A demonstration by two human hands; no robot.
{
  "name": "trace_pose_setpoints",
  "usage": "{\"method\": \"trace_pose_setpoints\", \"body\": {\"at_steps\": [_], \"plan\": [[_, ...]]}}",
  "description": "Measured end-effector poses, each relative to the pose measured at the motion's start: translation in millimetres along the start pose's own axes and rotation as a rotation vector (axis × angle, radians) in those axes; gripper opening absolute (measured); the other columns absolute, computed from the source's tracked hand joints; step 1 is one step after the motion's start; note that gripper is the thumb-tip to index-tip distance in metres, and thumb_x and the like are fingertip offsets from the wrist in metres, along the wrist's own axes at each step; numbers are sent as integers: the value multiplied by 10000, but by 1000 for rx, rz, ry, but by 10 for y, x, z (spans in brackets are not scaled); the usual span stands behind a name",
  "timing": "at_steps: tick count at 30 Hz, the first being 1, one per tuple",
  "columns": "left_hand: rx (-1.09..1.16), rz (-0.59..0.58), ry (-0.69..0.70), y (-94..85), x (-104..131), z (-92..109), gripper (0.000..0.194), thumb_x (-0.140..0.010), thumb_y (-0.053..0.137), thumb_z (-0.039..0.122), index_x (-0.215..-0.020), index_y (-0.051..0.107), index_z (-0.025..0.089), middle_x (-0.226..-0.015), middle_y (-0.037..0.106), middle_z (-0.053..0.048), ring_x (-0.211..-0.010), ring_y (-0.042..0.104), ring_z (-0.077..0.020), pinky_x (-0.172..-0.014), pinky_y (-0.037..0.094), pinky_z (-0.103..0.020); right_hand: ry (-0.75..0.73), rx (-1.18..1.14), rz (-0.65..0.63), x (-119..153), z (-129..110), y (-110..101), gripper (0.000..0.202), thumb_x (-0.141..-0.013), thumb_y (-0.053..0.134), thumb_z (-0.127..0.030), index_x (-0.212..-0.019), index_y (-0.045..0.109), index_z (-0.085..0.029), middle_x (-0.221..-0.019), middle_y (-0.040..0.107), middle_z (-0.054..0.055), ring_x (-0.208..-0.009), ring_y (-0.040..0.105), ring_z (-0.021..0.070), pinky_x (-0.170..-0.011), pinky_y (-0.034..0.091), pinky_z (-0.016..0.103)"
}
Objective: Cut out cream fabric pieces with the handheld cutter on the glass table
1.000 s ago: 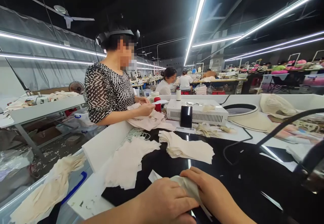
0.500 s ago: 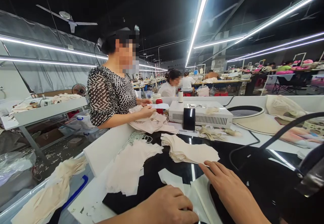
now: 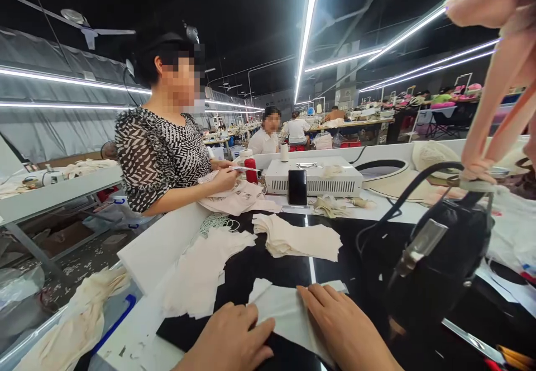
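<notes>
A pale piece of fabric (image 3: 282,302) lies on the black work surface right in front of me. My left hand (image 3: 234,334) rests at its lower left edge, fingers slightly bent and apart, thumb pointing right. On the fabric's right side my right hand (image 3: 341,320) lies flat with its fingers stretched forward. Beyond the hands sits a stack of cream fabric pieces (image 3: 297,237). Another cream stack (image 3: 192,279) spreads out on the left, partly over the white table edge.
A black sewing machine (image 3: 439,265) with pink cloth (image 3: 498,80) on top stands at right. Behind are a white box (image 3: 314,178), a phone (image 3: 297,187) and a red thread spool (image 3: 251,171). A co-worker (image 3: 163,142) holds fabric at left. Scissors (image 3: 473,340) lie lower right.
My view has swung right, bringing the sewing machine and pink cloth further into sight. My right hand has come down onto the fabric, and my left hand has shifted toward its left edge.
</notes>
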State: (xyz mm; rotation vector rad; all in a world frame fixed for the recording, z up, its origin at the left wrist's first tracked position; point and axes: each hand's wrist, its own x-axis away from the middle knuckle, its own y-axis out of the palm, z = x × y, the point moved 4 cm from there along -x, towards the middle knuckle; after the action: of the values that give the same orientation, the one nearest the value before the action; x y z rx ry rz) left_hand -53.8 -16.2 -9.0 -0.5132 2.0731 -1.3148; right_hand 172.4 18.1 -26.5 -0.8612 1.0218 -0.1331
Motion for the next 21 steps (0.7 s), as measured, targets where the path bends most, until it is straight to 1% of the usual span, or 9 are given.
{"method": "trace_pose_setpoints", "body": {"at_steps": [2, 4, 6, 8, 11, 14, 18, 20, 21], "plan": [[-53, -110, -170, -6, 161, -86, 350, -961, 840, 409, -1238, 690, 256, -794, 726, 14, -602, 706, -190, -556, 468, -231, 16, -40, -36, -26, -15, -19, 473, -731, 561, 88, -1091, 651, -205, -893, 761, 20, -710, 745, 211, -632, 553, 335], [-64, -179, -371, -35, 318, -194, 199, -1068, 683, 393, -1095, 732, 203, -651, 677, 2, -520, 675, -188, -517, 424, -207, 35, -86, -76, -58, -31, -58, 450, -726, 575, 95, -1041, 650, -218, -877, 750, 12, -702, 737, 200, -642, 552, 318], [-51, -210, -548, -114, 429, -298, 401, -1133, 531, 405, -861, 710, 170, -537, 597, -13, -467, 639, -198, -496, 395, -206, 53, -132, -119, -85, -39, -116, 459, -743, 571, 107, -1053, 656, -220, -881, 746, 10, -714, 734, 195, -672, 561, 311], [-29, -221, -610, -238, 441, -356, 525, -1151, 461, 411, -722, 650, 175, -500, 551, -20, -459, 624, -207, -487, 387, -216, 67, -174, -157, -107, -37, -189, 459, -784, 556, 112, -1086, 666, -216, -901, 751, 11, -747, 738, 195, -702, 575, 312], [51, -135, -496, -440, 254, -336, 499, -1158, 442, 367, -735, 637, 189, -566, 581, -14, -503, 627, -182, -508, 419, -218, 74, -228, -185, -137, -23, -338, 507, -820, 520, 117, -1183, 677, -200, -1006, 784, 30, -847, 761, 199, -766, 604, 324], [143, 8, -194, -530, -46, -166, 392, -1160, 409, 234, -872, 674, 206, -747, 683, -22, -662, 697, -181, -592, 505, -232, 66, -257, -148, -157, 1, -597, 569, -856, 485, 107, -1309, 660, -191, -1166, 804, 59, -994, 769, 205, -860, 624, 342], [275, 156, 97, -449, -339, 83, 255, -1151, 423, 154, -1118, 672, 197, -1002, 774, -41, -887, 765, -192, -765, 606, -286, 7, -247, 148, 15, 117, -1197, 401, -1016, 517, -40, -1335, 690, -211, -1124, 833, 59, -994, 768, 206, -900, 635, 359], [351, 165, 188, -379, -427, 173, 167, -1146, 486, 172, -1140, 652, 191, -1061, 783, -38, -950, 770, -189, -825, 619, -297, 59, -210, 248, 227, 269, -1461, 435, -1018, 604, -130, -1396, 704, -322, -1109, 837, 38, -988, 775, 242, -905, 645, 421], [380, 161, 221, -349, -459, 207, 127, -1142, 518, 188, -1133, 646, 190, -1075, 784, -37, -968, 769, -188, -837, 620, -296, 176, -216, 291, 345, 390, -1561, 471, -989, 705, -198, -1401, 704, -428, -1092, 831, 16, -959, 780, 269, -880, 654, 463]]}}
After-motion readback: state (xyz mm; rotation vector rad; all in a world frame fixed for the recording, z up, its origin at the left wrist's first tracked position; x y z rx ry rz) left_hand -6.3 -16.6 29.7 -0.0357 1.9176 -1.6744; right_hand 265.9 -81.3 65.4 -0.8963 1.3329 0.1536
